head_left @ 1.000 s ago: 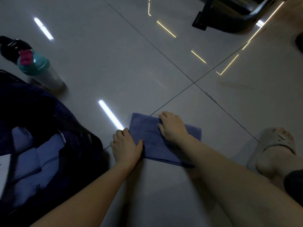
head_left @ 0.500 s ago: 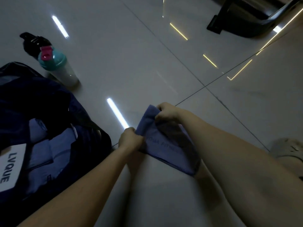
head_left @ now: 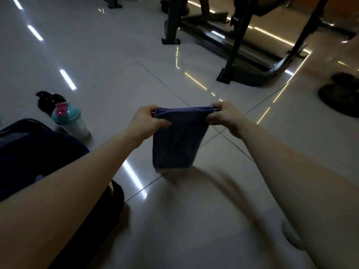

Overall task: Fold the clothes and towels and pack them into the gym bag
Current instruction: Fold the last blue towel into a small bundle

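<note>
Floor [head_left: 93,61]: large glossy pale-grey tiles; thin dark grout lines [head_left: 159,79] run diagonally and cross near mid-frame.
Light: dim room. White strip reflections [head_left: 66,80] in a row at left; thin yellow reflected lines [head_left: 195,80] right of centre.
Furniture: black metal exercise-machine frame [head_left: 252,79], top right, its feet on the floor.
Dark slippers [head_left: 340,98], right edge.

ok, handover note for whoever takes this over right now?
Left hand pinches the towel at its top left corner; right hand pinches the top right corner.
Towel hangs between them above the floor, seemingly doubled over.
Gym bag sits on the floor to the left; its inside is hidden.
Done: a partial fold, at best.
Left: finish the fold, pack the towel into the bag.
</note>
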Motion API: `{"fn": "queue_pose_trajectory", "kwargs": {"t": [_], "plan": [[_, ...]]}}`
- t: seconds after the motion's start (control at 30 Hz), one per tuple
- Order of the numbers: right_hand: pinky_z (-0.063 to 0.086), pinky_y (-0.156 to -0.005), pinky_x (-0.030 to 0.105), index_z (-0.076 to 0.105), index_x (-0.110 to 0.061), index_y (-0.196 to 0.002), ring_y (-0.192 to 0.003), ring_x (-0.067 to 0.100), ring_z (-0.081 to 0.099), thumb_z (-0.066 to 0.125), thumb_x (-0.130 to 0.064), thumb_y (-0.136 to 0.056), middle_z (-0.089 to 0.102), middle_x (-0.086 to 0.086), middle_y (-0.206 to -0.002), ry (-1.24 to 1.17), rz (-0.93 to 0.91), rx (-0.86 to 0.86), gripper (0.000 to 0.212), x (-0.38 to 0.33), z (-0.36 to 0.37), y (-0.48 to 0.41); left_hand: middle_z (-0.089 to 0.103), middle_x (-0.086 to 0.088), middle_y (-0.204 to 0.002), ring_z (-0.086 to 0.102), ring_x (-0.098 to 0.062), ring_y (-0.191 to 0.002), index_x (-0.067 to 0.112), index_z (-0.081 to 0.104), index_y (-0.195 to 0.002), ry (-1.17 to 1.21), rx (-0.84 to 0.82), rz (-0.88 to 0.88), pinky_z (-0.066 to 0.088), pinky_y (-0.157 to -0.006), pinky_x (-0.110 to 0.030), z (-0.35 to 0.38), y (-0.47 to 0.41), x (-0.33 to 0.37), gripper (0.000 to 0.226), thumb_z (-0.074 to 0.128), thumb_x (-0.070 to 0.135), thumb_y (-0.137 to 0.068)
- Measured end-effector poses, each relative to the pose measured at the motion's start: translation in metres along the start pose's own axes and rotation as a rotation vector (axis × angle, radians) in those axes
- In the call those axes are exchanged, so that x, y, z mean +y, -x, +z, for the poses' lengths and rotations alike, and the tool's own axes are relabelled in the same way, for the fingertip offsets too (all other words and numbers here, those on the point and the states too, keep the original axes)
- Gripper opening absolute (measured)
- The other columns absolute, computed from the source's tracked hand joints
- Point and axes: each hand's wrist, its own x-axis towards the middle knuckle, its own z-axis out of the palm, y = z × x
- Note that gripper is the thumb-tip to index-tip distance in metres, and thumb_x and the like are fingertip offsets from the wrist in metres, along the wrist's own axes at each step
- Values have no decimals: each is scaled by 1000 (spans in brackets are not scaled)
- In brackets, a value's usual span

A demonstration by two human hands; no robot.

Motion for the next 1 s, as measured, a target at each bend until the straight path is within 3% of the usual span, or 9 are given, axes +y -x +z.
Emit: {"fn": "queue_pose_trajectory", "kwargs": {"t": [0.2, 0.3, 0.37, 0.47, 0.6, 0.73, 0.9, 1.0], "plan": [[55, -85, 46, 62, 0, -95, -93, 37, 63, 68, 2, -80, 63, 24, -97, 52, -122, 164, 16, -8, 7, 28, 62, -1, -71, 54, -11, -64, 7, 59, -82, -58, 120, 240, 45, -59, -24, 1, 16, 11, 20, 76, 12, -73], [48, -67, 43, 53, -21, -74, -69, 26, 54, 72, -7, -73, 56, 4, -72, 247, -131, 184, 23, 27, 41, 47, 58, 3, -67, 48, -8, -62, 10, 57, -80, -79, 154, 211, 41, -59, -27, 16, 42, -33, 20, 75, 9, -73], [46, -65, 39, 48, -24, -72, -69, 24, 53, 69, -12, -74, 56, 0, -71, 353, -116, 161, 25, 57, 70, 66, 57, 9, -64, 46, -5, -58, 17, 56, -78, -180, 136, 126, 40, -59, -28, 29, 65, -74, 20, 74, 12, -71], [43, -63, 37, 49, -21, -78, -75, 27, 54, 66, -16, -79, 60, 2, -80, 442, -41, 53, 18, 103, 105, 99, 61, 11, -67, 53, -5, -62, 27, 55, -74, -329, -10, -22, 40, -58, -21, 40, 101, -128, 21, 75, 23, -70], [50, -65, 42, 45, -22, -80, -73, 31, 55, 58, -25, -79, 59, 3, -80, 629, -55, -200, 14, 144, 133, 142, 65, 9, -69, 57, -8, -65, 23, 59, -74, -412, -185, -147, 44, -63, -23, 46, 137, -169, 21, 76, 10, -74], [34, -57, 39, 29, -24, -71, -67, 30, 45, 57, -18, -78, 43, -2, -67, 657, -69, -306, 30, 153, 143, 174, 66, 7, -66, 55, 0, -57, 13, 76, -77, -289, -324, -270, 47, -63, -23, 53, 159, -181, 13, 75, 1, -77], [33, -57, 33, 40, -22, -69, -66, 21, 45, 72, -21, -79, 46, -3, -68, 613, 66, -513, 33, 156, 129, 179, 68, 11, -63, 59, 0, -58, 20, 78, -76, -360, -747, -484, 47, -64, -16, 46, 154, -177, 14, 79, 8, -82], [47, -62, 38, 53, -15, -69, -71, 22, 57, 78, -13, -69, 57, 4, -72, 480, 234, -605, 25, 155, 117, 171, 72, 5, -73, 64, -10, -73, 19, 79, -85, -321, -813, -597, 54, -77, -26, 46, 146, -174, 10, 76, 10, -85]]}}
